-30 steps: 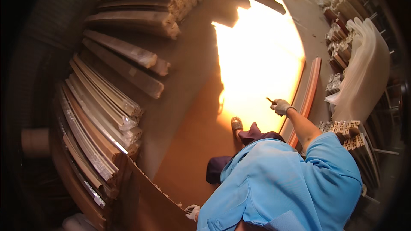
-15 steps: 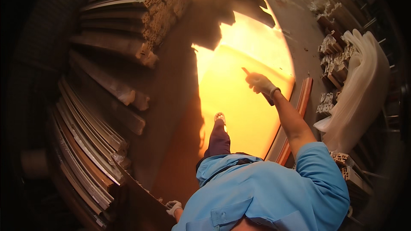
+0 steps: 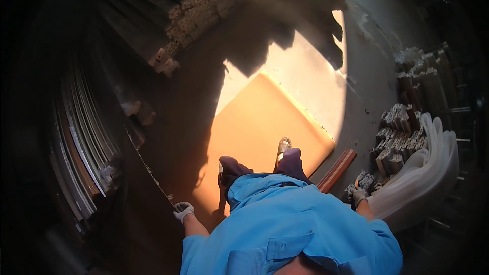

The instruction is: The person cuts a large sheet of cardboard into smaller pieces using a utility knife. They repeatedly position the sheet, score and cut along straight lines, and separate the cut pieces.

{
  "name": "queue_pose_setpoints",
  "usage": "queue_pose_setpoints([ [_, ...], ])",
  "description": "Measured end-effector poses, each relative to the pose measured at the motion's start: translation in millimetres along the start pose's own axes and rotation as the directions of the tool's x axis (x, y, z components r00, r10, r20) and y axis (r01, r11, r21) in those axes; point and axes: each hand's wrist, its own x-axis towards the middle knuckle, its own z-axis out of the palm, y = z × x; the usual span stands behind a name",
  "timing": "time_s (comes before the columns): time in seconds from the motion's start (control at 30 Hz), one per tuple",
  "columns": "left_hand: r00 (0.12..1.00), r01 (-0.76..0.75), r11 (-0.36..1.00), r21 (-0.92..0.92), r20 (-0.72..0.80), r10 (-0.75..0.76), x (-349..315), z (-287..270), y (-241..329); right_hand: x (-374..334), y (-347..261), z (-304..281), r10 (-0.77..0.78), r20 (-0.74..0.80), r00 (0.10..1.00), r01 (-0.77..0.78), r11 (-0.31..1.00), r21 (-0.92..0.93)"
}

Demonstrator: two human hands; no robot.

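Observation:
I look down over my blue shirt at a large orange board point(image 3: 260, 127) lying flat on the floor, and my feet stand on its near part. My left hand point(image 3: 182, 211), in a white glove, grips the top edge of a dark upright panel point(image 3: 145, 173) at my left side. My right hand point(image 3: 359, 195), also gloved, hangs low at my right with a small orange pencil-like stick point(image 3: 356, 184) in it, close to a stack of profile ends point(image 3: 395, 137).
Long stacked profiles point(image 3: 81, 147) curve along the left, with more bundles point(image 3: 204, 5) at the top. A reddish strip point(image 3: 337, 169) lies by the board's right edge. White curved sheets point(image 3: 428, 168) lean at the right. Sunlit concrete floor point(image 3: 316, 76) lies beyond the board.
My right arm, stretched out forward over the board half a second ago, has dropped to my right side. The view has tilted, so the whole board shows.

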Motion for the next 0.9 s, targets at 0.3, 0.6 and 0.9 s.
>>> queue_pose_setpoints([
  [0.3,0.954,0.219,0.935,-0.280,0.263,-0.145,-53,-38,-200,96,-469,20,-0.661,0.297,0.689,0.714,0.689,-0.125],
  [0.6,0.982,0.082,0.872,-0.482,0.190,0.013,-64,-33,-340,35,-654,213,-0.619,0.745,0.248,0.950,0.307,-0.061],
  [0.9,0.995,-0.049,0.855,-0.516,0.051,0.088,-122,-46,-461,16,-711,302,-0.230,0.920,0.319,0.916,-0.175,-0.361],
])
